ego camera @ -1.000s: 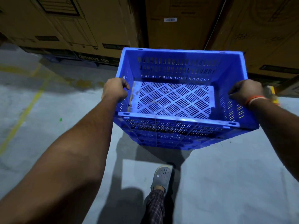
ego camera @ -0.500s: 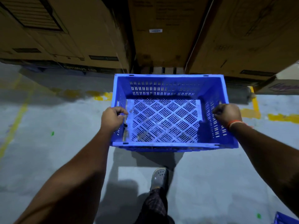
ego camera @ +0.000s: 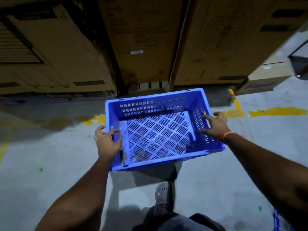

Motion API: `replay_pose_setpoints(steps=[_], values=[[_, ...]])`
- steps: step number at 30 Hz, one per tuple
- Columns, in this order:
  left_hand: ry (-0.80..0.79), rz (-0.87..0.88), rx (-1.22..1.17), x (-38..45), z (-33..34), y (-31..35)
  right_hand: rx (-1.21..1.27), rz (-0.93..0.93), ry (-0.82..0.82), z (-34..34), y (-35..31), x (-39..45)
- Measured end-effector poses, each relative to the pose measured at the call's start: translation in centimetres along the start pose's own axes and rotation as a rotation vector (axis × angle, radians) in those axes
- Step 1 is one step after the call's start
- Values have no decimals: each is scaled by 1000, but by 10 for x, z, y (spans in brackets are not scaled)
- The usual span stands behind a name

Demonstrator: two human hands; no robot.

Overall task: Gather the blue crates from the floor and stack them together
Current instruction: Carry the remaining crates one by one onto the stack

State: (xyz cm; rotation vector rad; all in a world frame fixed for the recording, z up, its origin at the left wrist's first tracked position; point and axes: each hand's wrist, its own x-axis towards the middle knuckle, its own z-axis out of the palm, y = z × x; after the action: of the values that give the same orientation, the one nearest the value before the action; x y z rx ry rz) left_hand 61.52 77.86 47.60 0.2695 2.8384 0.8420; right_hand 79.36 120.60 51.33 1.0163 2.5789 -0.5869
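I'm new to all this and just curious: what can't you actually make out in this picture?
- Head view: whether the blue crate rests on the floor; its own body hides its underside.
- The print on the cardboard boxes: too dim and blurred to read.
- A blue object at the bottom right: cut off by the edge.
- Left hand: the crate wall hides its fingertips.

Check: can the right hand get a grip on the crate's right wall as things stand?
Probably yes. The right hand is already at the crate, fingers spread over its right wall's rim, with nothing between them. Whether it actually touches is unclear.
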Motion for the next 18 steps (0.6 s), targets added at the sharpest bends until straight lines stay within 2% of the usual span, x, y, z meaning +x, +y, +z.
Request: replay_pose_setpoints(steps=[3,6,11,18], values=[[110,23,150,-10,2,23,142,-40,124,-3,4,-29],[115,197,122,-16,12,67,263,-44,220,-2,17,-57],[-294,512,-99,-30,65,153,383,38,305,4,63,-106],[-585,863,-219,-93,139,273,569,254,384,9,151,-182]])
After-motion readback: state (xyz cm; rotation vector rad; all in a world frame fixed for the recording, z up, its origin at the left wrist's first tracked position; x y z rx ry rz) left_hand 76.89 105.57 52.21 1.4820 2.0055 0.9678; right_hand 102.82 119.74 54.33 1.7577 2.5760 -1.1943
